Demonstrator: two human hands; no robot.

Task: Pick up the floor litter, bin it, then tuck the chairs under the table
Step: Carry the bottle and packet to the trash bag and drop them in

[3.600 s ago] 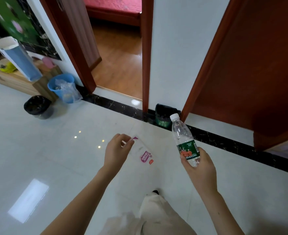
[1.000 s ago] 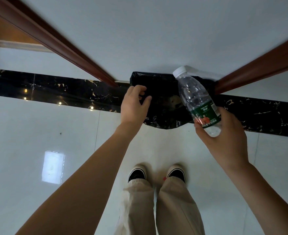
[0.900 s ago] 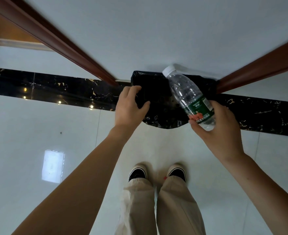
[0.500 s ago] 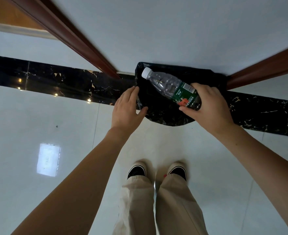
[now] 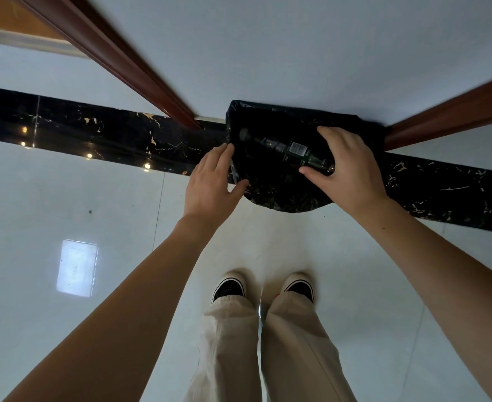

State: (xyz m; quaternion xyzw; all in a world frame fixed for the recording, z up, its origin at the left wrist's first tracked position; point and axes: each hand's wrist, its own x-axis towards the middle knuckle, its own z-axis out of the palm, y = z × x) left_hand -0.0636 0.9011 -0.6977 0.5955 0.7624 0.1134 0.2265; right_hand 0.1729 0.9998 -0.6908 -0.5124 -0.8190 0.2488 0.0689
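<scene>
A: Bottle [image 5: 291,150], position?

B: On its side inside the black-lined bin [image 5: 282,198]. The base sits between the thumb and curled fingers [image 5: 334,137] of the right hand [image 5: 352,169], and the cap points away from them.

A: Handling?

B: Thin clear plastic. My guess is light, crushable and a bit slick at the label. The base or waist is the sensible hold, with no squeeze needed.

A: Left hand [image 5: 210,181]?

B: Its fingers [image 5: 223,155] are straight and together, laid against the bin's side just beside the cap end. The thumb is spread along the liner's front edge. Probably steadying it.

A: Bin?

B: Soft liner, likely light. It is backed against the wall [image 5: 268,53] beyond both sets of fingertips and could skid on the glossy floor [image 5: 65,198].
</scene>
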